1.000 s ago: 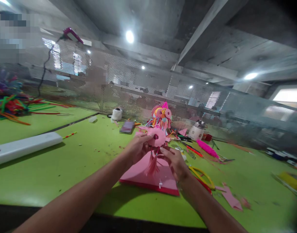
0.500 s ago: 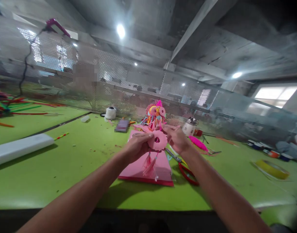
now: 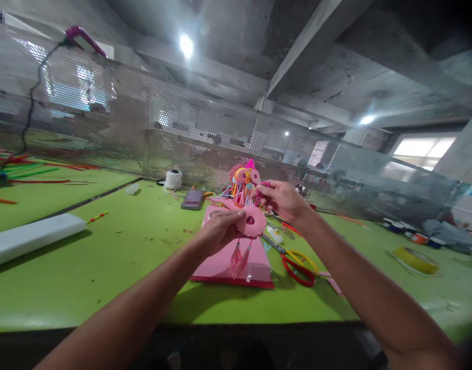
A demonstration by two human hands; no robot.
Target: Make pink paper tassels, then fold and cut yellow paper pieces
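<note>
The left hand [image 3: 222,230] grasped a flat pink scalloped disc [image 3: 256,226] by its edge, probably so its pink thread tassels [image 3: 240,261] hung free above a stack of pink sheets [image 3: 228,268]. The right hand [image 3: 284,201], raised just beyond, pinched what looked like a thin magenta strand [image 3: 263,186], perhaps to hold it clear of the disc. Small scraps [image 3: 118,231] dotted the glossy green desk [image 3: 124,288]; a grey perforated screen [image 3: 205,115] stood behind, under a concrete ceiling [image 3: 297,23]

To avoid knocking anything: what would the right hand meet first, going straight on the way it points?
The right hand would probably meet the colourful tasselled piece first, though depth is unclear from this view.
</note>
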